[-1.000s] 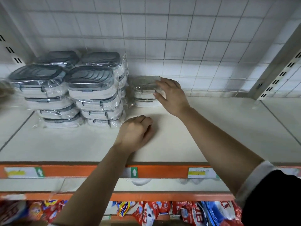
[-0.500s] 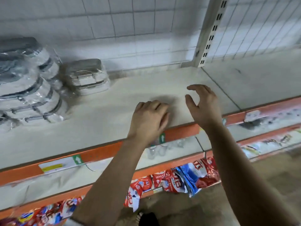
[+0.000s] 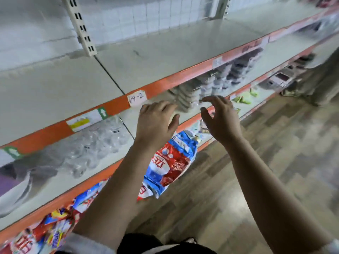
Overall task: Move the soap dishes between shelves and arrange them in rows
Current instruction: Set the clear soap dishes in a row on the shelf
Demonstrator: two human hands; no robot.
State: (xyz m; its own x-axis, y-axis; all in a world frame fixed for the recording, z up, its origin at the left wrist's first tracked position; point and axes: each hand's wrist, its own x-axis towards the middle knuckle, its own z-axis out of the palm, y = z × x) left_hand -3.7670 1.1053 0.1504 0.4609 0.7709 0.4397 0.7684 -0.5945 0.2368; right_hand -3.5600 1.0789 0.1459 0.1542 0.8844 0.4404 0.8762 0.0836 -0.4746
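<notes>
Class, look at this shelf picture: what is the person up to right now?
A person reaches forward, holding nothing. The left hand and right hand hover, fingers loosely spread, before stacked soap dishes on the second shelf, below the orange-edged top shelf. None is gripped yet.

Both bare hands hang in the air in front of the white metal shelving, the left hand (image 3: 156, 123) and the right hand (image 3: 220, 120) with fingers loosely curled and holding nothing. Just beyond the right hand, blurred stacks of grey-lidded soap dishes in clear wrap (image 3: 189, 98) stand on the second shelf under the orange-edged top shelf (image 3: 165, 57). A red, white and blue plastic packet (image 3: 170, 162) shows below the left hand.
</notes>
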